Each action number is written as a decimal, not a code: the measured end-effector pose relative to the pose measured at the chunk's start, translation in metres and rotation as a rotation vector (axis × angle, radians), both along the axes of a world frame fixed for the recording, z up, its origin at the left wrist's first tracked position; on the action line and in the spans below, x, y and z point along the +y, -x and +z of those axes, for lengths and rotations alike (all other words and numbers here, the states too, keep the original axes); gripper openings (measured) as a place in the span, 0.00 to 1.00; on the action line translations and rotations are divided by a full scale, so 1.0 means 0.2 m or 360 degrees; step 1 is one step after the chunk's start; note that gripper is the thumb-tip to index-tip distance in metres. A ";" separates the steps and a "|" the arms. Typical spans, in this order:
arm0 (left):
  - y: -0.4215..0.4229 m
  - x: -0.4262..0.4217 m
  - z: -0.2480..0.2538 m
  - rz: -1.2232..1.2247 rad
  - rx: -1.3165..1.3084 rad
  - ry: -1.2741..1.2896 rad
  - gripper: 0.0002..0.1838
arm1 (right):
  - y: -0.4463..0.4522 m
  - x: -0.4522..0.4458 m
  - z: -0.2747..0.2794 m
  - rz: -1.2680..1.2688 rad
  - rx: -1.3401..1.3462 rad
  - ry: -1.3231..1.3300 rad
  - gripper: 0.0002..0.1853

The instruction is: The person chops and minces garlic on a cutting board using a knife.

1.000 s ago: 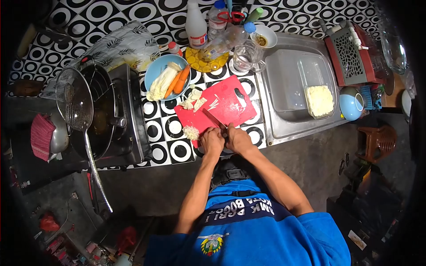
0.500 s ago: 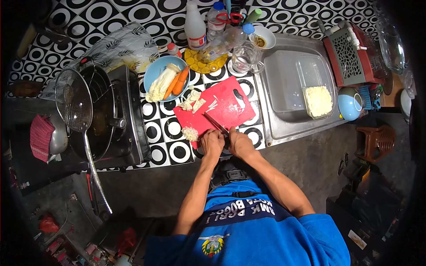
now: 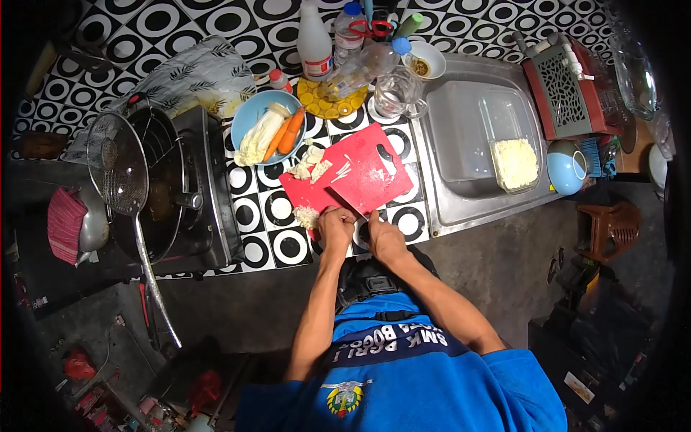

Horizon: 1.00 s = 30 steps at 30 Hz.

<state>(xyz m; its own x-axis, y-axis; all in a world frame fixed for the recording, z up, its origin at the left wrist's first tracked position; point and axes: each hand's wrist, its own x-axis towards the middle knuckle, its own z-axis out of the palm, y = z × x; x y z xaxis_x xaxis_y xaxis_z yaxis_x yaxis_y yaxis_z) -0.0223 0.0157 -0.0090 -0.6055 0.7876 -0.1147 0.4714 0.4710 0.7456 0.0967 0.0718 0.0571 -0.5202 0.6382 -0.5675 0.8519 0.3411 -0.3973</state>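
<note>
My right hand [image 3: 386, 238] is closed round the handle of a knife [image 3: 348, 202]. The blade slants up and left over the red cutting board [image 3: 374, 173]. At the board's near edge, my left hand [image 3: 336, 228] is curled beside the blade; whatever its fingers hold is hidden. A small heap of finely chopped white bits [image 3: 306, 217] lies just left of that hand. Farther up the board are pale cabbage pieces [image 3: 309, 167] and a few thin white strips [image 3: 342, 170]. Behind them, a blue plate [image 3: 243, 121] holds a cabbage [image 3: 260, 137] and carrots [image 3: 286, 135].
Left is a stove with a wok [image 3: 169, 223] and a long-handled strainer [image 3: 119, 162]. Bottles [image 3: 315, 43] and a glass jug [image 3: 396, 93] stand at the back. On the right, the steel sink [image 3: 461, 209] has a glass dish [image 3: 504, 128] of white shreds.
My left hand has shifted slightly left and my right hand slightly down, opening a wider gap between them. The knife has tilted a little; the food on the board looks the same.
</note>
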 end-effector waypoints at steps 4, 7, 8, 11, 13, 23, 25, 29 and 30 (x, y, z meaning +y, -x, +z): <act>0.01 -0.01 -0.02 -0.0005 -0.0013 -0.0041 0.02 | 0.04 0.05 0.01 0.0045 0.0029 0.0017 0.26; -0.01 0.00 -0.07 0.0149 -0.0182 -0.0129 0.04 | 0.06 0.09 0.10 0.0121 -0.0058 0.0046 0.22; -0.01 -0.01 -0.08 0.0119 -0.0123 -0.0129 0.04 | 0.06 0.10 0.10 0.0129 -0.0039 0.0033 0.22; 0.00 -0.01 -0.03 0.0044 0.0000 -0.0102 0.04 | 0.01 0.04 0.07 0.0051 -0.0046 0.0096 0.29; 0.00 -0.01 -0.01 0.0007 0.0011 -0.0031 0.05 | 0.01 0.00 -0.02 0.0027 -0.0004 0.0015 0.31; -0.03 -0.01 0.10 -0.0072 0.0038 0.0121 0.03 | 0.02 0.04 0.04 0.0103 -0.0061 0.0064 0.34; -0.06 -0.01 0.12 -0.0047 0.0033 0.0088 0.02 | 0.01 0.00 0.00 0.0066 -0.0016 0.0023 0.24; -0.07 0.00 0.12 -0.0022 0.0064 0.0108 0.02 | 0.07 0.06 -0.01 0.0061 0.0140 -0.0052 0.20; -0.06 0.01 0.11 -0.0034 0.0079 0.0066 0.02 | 0.08 0.07 0.00 0.0071 0.0122 -0.0054 0.20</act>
